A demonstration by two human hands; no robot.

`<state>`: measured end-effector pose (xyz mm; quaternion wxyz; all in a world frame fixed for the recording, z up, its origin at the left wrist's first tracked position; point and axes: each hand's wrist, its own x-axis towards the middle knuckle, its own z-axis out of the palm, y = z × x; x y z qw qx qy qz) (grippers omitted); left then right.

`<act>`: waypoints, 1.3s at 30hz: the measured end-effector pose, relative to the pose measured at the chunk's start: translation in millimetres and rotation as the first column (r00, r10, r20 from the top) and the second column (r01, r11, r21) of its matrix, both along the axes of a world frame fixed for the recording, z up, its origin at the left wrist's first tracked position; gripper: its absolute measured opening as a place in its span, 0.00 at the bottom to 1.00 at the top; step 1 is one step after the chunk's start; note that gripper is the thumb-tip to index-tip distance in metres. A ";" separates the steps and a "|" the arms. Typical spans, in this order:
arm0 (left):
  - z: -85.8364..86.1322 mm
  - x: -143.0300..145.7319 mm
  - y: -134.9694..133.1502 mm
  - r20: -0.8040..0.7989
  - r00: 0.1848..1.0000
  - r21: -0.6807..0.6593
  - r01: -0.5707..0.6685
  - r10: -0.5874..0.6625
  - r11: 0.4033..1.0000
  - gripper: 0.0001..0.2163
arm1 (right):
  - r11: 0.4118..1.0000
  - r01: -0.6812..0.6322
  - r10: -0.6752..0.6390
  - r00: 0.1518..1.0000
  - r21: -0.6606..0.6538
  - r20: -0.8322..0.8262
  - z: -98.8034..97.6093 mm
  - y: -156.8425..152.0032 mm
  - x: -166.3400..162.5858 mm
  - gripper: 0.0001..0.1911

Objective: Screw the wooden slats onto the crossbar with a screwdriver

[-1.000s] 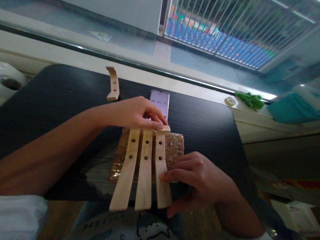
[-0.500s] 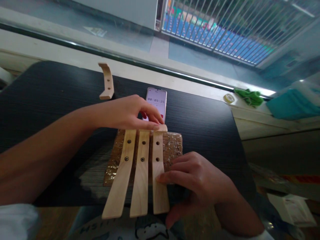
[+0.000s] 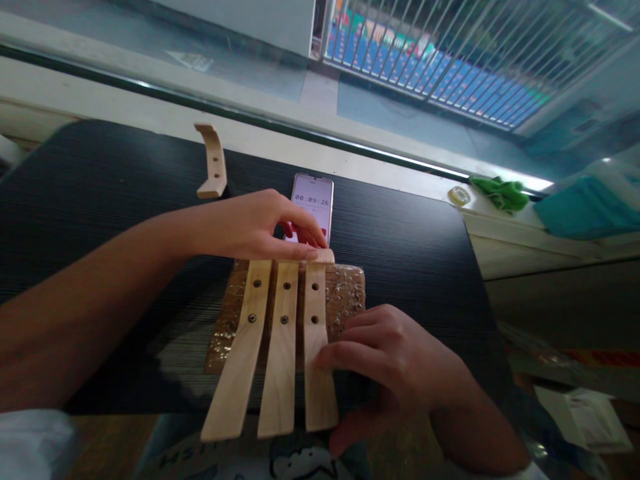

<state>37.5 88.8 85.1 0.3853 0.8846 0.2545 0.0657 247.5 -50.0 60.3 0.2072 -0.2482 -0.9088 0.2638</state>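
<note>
Three pale wooden strips with bent-up far ends lie side by side on a brown, glossy-taped block (image 3: 346, 283). The left strip (image 3: 235, 380) and the middle strip (image 3: 279, 387) carry screws in their holes; in the right strip (image 3: 316, 340) the two holes look bare. My left hand (image 3: 270, 227) is closed at the far end, thumb and fingers pinching the right strip's raised end. My right hand (image 3: 390, 353) holds that strip from the right: its index fingertip presses the face, other fingers bend over the block, and the thumb is by the near corner.
A phone (image 3: 314, 190) with a running timer lies beyond the block on the dark table (image 3: 400, 253). Another bent wooden piece (image 3: 214, 160) stands at the far left. On the sill are a tape roll (image 3: 459, 195), a green cloth (image 3: 503, 193) and a teal container (image 3: 585, 210).
Both hands keep their places on the right strip. The view shifts very slightly, and the phone's timer has advanced one second.
</note>
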 end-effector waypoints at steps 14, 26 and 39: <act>0.5 1.0 -1.0 0.024 0.998 -0.057 -0.050 0.051 0.997 0.14 | 1.000 0.026 -0.026 0.999 -0.003 -0.020 -3.0 0.6 -0.1 0.30; -1.8 -0.2 1.1 0.053 0.993 -0.040 -0.104 0.106 0.994 0.13 | 0.998 0.047 -0.044 0.997 0.049 -0.065 0.7 5.4 1.0 0.25; 7.5 -17.9 5.5 0.342 0.834 0.105 -0.492 0.433 0.864 0.10 | 0.877 0.468 -0.448 0.714 -0.109 -0.539 -11.5 18.7 19.2 0.15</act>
